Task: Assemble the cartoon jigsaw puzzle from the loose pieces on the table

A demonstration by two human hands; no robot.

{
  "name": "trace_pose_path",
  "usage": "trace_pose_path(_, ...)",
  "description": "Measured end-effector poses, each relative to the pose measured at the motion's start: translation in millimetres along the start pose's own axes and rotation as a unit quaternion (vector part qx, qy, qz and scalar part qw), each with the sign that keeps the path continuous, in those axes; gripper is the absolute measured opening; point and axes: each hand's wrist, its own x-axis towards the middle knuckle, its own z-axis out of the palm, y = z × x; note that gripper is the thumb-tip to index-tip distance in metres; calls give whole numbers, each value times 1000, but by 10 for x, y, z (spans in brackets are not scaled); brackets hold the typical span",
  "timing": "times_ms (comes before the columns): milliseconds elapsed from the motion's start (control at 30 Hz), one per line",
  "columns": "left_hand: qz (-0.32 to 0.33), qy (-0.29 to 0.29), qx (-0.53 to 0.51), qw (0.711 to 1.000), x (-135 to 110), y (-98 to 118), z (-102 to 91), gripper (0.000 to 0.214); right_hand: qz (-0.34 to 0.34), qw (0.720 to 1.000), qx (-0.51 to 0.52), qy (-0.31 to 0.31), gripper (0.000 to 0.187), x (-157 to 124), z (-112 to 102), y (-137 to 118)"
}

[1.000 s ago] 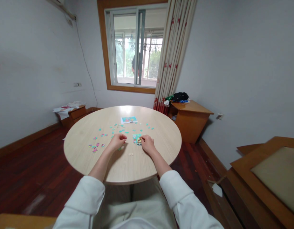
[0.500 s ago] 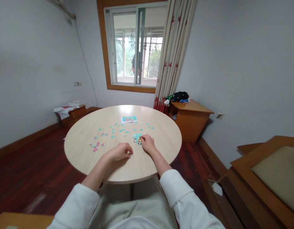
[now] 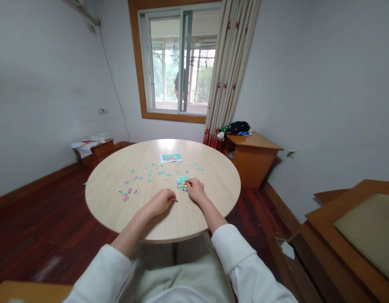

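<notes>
A small, partly joined jigsaw puzzle (image 3: 181, 183) in teal with cartoon figures lies on the round table toward my side. My right hand (image 3: 197, 190) rests at its right edge, bent fingers and thumb gripping it there and covering that part. To the left and nearer me, just above the tabletop, my left hand (image 3: 164, 201) is closed in a pinch. A thin edge of a puzzle piece (image 3: 175, 200) shows at its fingertips; the hand hides most of it. Loose teal pieces (image 3: 161, 172) are scattered beyond my hands, and pink ones (image 3: 127, 194) lie to the left.
A picture card (image 3: 170, 158) lies toward the far side of the round table (image 3: 118, 168). A wooden cabinet (image 3: 257, 155) with clothes on top stands behind it at right. At lower right is a wooden chair (image 3: 364, 223). A window and curtain are ahead.
My left hand has turned slightly, and the pale piece at its fingertips now shows only as a thin edge. The right hand stays on the puzzle.
</notes>
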Motion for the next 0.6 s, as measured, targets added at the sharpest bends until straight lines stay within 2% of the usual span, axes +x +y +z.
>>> trace_pose_path(133,-37,42,-17,998,57,-17,29,22,-3,1000,-1,2,30,1,10,9)
trace_pose_path(333,-85,92,-101,987,264,-98,24,13,-9,1000,0,13,30,6,34,25)
trace_pose_path(433,-112,88,-152,978,406,-171,52,10,-8,1000,0,14,29,12,34,29)
trace_pose_path(600,-112,52,-177,976,550,-237,67,13,-7,1000,3,9,30,7,25,28)
